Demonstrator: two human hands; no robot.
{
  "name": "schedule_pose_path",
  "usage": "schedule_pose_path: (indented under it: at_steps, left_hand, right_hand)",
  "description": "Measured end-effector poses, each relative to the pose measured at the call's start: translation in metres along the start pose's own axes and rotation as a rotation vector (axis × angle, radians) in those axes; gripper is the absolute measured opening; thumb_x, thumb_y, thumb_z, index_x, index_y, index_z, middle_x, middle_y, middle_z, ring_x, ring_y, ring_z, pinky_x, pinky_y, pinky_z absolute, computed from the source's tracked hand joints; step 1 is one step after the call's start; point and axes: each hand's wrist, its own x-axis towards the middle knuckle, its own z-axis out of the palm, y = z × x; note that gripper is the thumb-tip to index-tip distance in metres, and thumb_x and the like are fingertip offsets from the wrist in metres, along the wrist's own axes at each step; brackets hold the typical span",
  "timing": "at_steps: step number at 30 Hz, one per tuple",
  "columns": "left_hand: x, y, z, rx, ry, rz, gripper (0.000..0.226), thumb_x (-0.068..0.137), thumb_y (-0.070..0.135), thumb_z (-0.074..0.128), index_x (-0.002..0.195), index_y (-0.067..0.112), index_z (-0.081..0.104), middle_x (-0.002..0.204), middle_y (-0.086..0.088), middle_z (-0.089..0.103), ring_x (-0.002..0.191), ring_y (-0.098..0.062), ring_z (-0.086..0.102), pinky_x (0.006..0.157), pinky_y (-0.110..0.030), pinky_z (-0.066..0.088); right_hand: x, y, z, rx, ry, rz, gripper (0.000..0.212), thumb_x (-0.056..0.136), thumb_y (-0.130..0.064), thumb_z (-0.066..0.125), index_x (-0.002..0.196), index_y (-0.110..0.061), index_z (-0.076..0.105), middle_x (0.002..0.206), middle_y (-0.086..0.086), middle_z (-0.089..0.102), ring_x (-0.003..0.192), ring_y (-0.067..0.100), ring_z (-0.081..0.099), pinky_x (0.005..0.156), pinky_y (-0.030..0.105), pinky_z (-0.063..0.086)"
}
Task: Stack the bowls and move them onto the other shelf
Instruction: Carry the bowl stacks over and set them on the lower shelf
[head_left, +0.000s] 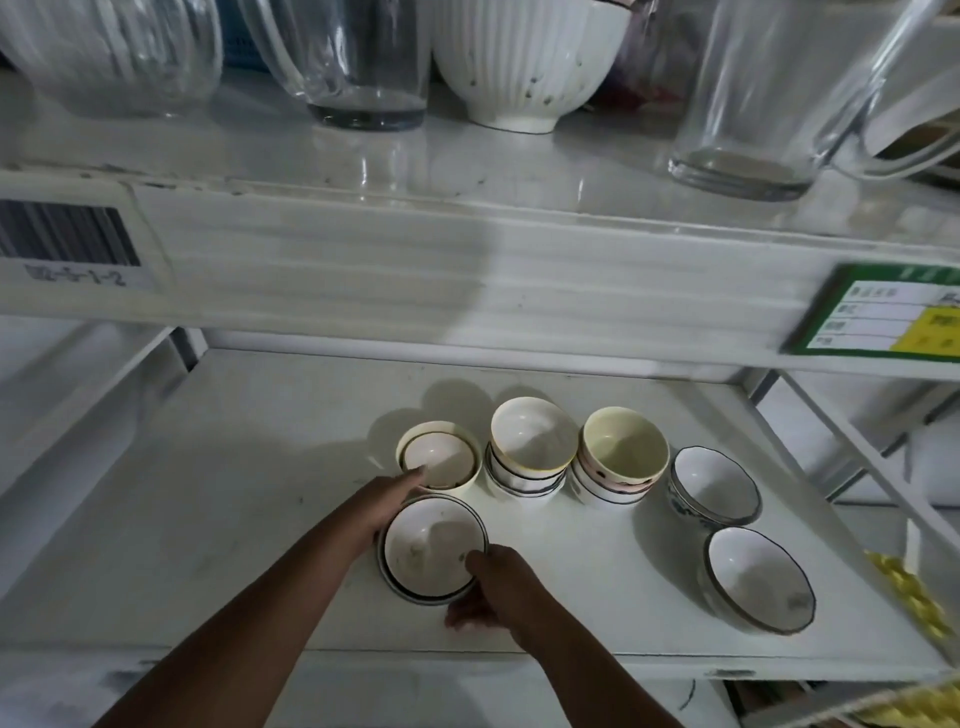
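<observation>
Both hands clasp the front bowl (434, 551), which sits near the front edge of the lower shelf (208, 519): the left hand (387, 501) curls around its left rim and the right hand (493, 587) pinches its right rim. Behind it, mid-shelf, stand three stacks of bowls (530, 447) in a row. Two single bowls (714, 486) sit toward the right edge.

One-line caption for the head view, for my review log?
Both hands, left and right, grip a dark-rimmed white bowl on the lower shelf, beside three bowl stacks and two single bowls.
</observation>
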Motion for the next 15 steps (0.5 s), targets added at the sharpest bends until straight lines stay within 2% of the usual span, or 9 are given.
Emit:
schedule_pose_path:
  at_steps: [3, 5, 6, 11, 15]
  left_hand:
    - [0.014, 0.000, 0.003, -0.026, 0.071, -0.043, 0.039, 0.091, 0.044, 0.060, 0.073, 0.012, 0.073, 0.075, -0.016, 0.071, 0.069, -0.028, 0.065, 0.068, -0.030, 0.047]
    - [0.023, -0.001, 0.007, -0.034, 0.076, -0.071, 0.035, 0.091, 0.038, 0.060, 0.072, 0.010, 0.068, 0.056, -0.008, 0.065, 0.052, -0.023, 0.060, 0.055, -0.022, 0.043]
    - [0.026, 0.000, 0.009, -0.026, 0.079, -0.081, 0.031, 0.090, 0.035, 0.060, 0.075, 0.009, 0.067, 0.054, -0.007, 0.063, 0.050, -0.022, 0.058, 0.052, -0.020, 0.041]
    - [0.035, 0.003, 0.019, -0.036, 0.153, -0.034, 0.025, 0.089, 0.023, 0.054, 0.085, 0.001, 0.065, 0.071, -0.016, 0.061, 0.065, -0.026, 0.059, 0.064, -0.028, 0.043]
    - [0.039, -0.001, 0.016, 0.076, 0.266, -0.014, 0.036, 0.089, 0.024, 0.054, 0.100, -0.008, 0.065, 0.097, -0.029, 0.066, 0.091, -0.039, 0.066, 0.074, -0.038, 0.051]
  right_hand:
    - [0.000, 0.002, -0.001, -0.010, 0.033, 0.007, 0.018, 0.098, -0.013, 0.039, 0.099, -0.005, 0.056, 0.066, 0.023, 0.068, 0.045, 0.028, 0.067, 0.040, 0.020, 0.046]
    - [0.000, 0.004, -0.004, -0.013, 0.056, 0.021, 0.019, 0.098, -0.015, 0.040, 0.102, -0.003, 0.055, 0.065, 0.023, 0.067, 0.047, 0.028, 0.067, 0.040, 0.022, 0.046]
    - [0.001, 0.005, -0.006, -0.016, 0.066, 0.030, 0.020, 0.098, -0.015, 0.040, 0.105, -0.002, 0.054, 0.065, 0.023, 0.067, 0.048, 0.029, 0.068, 0.040, 0.022, 0.046]
    - [0.000, 0.008, -0.020, 0.033, 0.098, 0.021, 0.022, 0.098, -0.014, 0.041, 0.106, 0.001, 0.054, 0.060, 0.021, 0.067, 0.045, 0.028, 0.068, 0.037, 0.020, 0.044]
    - [0.004, 0.010, -0.024, 0.027, 0.109, 0.029, 0.022, 0.097, -0.015, 0.041, 0.106, -0.001, 0.055, 0.062, 0.020, 0.068, 0.048, 0.030, 0.069, 0.039, 0.021, 0.046]
